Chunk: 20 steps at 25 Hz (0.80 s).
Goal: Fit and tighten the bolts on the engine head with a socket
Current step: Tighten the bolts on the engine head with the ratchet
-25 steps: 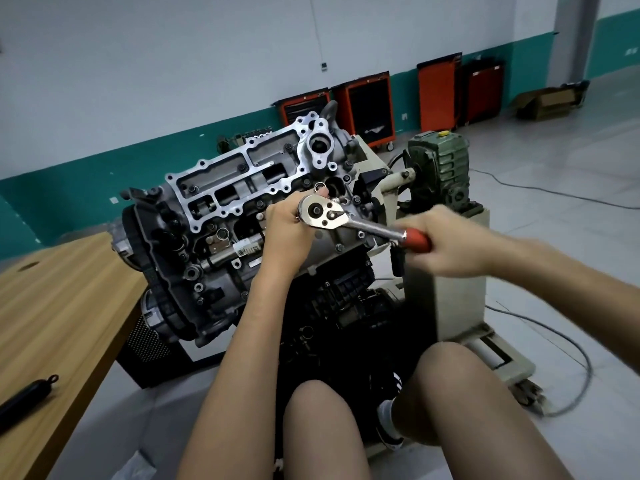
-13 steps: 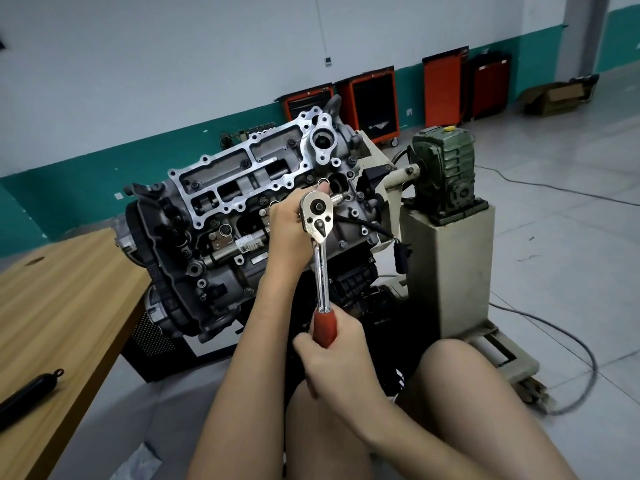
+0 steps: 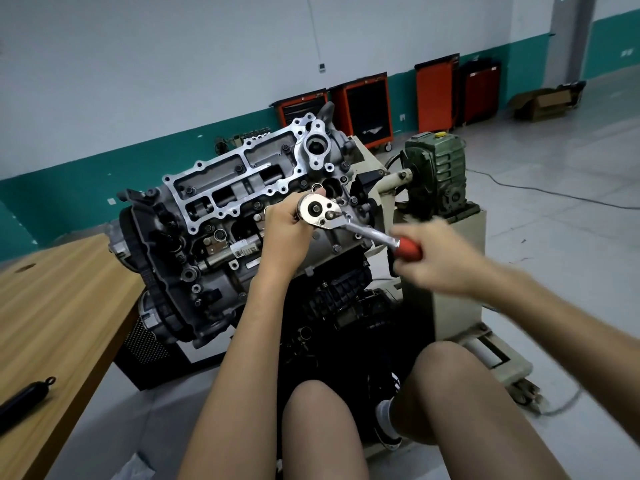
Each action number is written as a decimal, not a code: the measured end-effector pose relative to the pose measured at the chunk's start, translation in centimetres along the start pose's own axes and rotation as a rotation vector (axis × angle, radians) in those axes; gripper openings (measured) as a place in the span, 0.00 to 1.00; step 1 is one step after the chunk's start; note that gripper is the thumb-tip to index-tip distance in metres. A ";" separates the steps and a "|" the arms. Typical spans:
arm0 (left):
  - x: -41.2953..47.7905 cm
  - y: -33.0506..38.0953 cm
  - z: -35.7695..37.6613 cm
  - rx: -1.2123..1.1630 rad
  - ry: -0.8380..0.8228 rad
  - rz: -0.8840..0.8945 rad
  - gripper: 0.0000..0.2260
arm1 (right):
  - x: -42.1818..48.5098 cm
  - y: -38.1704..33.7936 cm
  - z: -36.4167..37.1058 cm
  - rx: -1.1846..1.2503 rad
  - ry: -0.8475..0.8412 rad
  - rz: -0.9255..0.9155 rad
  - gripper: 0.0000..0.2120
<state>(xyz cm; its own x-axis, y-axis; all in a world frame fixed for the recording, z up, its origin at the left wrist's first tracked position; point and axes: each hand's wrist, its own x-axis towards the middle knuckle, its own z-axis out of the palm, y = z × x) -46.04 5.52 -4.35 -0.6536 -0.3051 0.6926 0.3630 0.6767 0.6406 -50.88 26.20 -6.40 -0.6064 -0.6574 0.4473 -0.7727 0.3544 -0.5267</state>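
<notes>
Both hands grasp ratchet (image 3: 322, 211): left hand (image 3: 282, 230) at head, right hand (image 3: 440, 261) on handle; tilting could slip hidden socket off bolt.

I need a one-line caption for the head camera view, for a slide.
Left hand holds the ratchet at the engine head; right hand grips its red handle.

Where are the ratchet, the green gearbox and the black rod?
ratchet (image 3: 317, 210): head view, its round chrome head.
green gearbox (image 3: 441, 169): head view, its ribbed side.
black rod (image 3: 23, 399): head view, middle of its body.
</notes>
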 end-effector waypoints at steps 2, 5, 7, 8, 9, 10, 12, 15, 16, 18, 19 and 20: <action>0.0 0.0 0.2 0.008 0.017 0.006 0.13 | -3.2 -2.8 5.9 0.349 0.113 0.105 0.15; 0.1 0.0 0.0 0.010 0.030 0.017 0.23 | -4.6 -8.6 13.3 0.889 0.190 0.264 0.13; 0.1 0.4 -0.1 0.028 -0.003 0.029 0.26 | -4.3 -9.5 14.1 0.923 0.193 0.289 0.12; 0.1 0.5 -0.1 0.036 -0.006 0.038 0.26 | -4.2 -8.4 13.0 0.845 0.163 0.267 0.14; 0.1 0.5 -0.1 0.040 -0.002 0.049 0.26 | -4.2 -6.7 11.2 0.731 0.117 0.229 0.16; 0.2 0.4 -0.2 0.037 0.000 0.049 0.26 | -4.0 -4.7 8.9 0.601 0.053 0.178 0.17; 0.4 0.1 -0.3 0.014 -0.006 0.018 0.25 | -2.2 -1.2 3.4 0.273 -0.091 0.047 0.16; 0.6 -0.2 -0.4 -0.006 -0.014 -0.003 0.21 | 2.3 0.8 -3.5 -0.189 -0.114 -0.111 0.12; 0.6 -0.3 -0.3 -0.008 -0.005 -0.001 0.20 | 3.1 1.1 -4.4 -0.269 -0.061 -0.155 0.12; 0.5 -0.7 -0.1 0.002 0.016 0.001 0.15 | 2.2 1.1 -3.1 -0.211 -0.006 -0.114 0.14; 0.5 -0.9 0.0 0.006 0.025 0.005 0.14 | 0.7 0.8 -1.2 -0.088 0.008 -0.063 0.15; 0.4 -0.9 0.1 0.004 0.030 0.014 0.13 | -1.0 0.1 1.4 0.063 0.048 -0.020 0.15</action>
<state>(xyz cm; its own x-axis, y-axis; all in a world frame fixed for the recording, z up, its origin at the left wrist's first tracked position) -46.70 4.89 -4.67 -0.6284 -0.3151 0.7112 0.3696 0.6835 0.6294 -50.08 25.96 -7.94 -0.6002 -0.6307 0.4919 -0.7726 0.2979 -0.5607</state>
